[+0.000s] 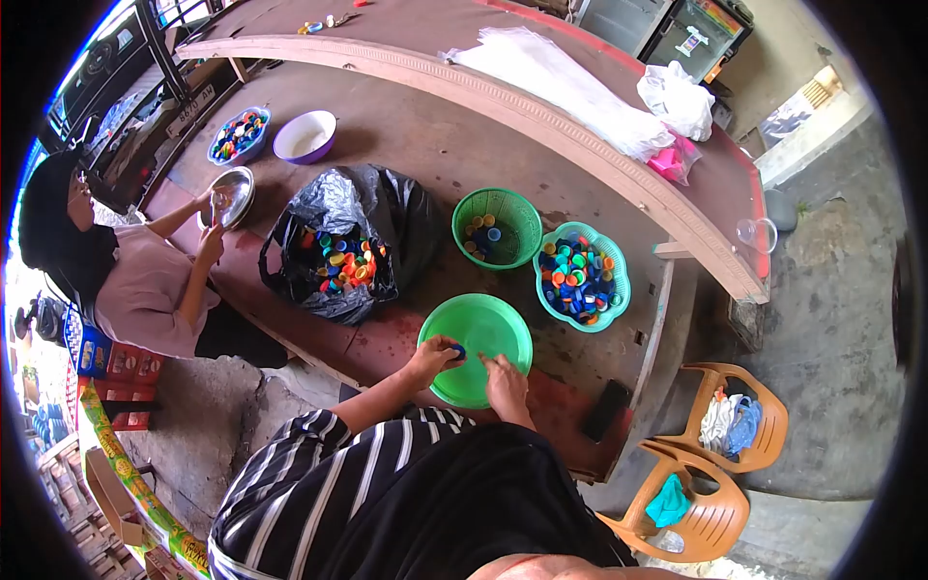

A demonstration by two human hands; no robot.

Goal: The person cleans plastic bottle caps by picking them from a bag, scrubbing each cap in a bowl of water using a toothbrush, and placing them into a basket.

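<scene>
A round green plate (488,324) lies on the red-brown bench in front of me. My left hand (434,356) rests on its near left rim, pinching a blue bottle cap (458,351). My right hand (505,379) lies on the plate's near edge, fingers together, with nothing visible in it. Behind the plate are a green mesh basket (512,208) with a few caps and a teal basket (611,275) with several coloured caps. A black plastic bag (372,208) of mixed caps lies open to the left.
Another person (135,280) sits at left holding a metal bowl (232,196). Beyond are a blue bowl of caps (237,150) and a purple bowl (305,135). White bags (570,87) lie on the upper table. A black phone (606,410) and two orange chairs (720,440) are at right.
</scene>
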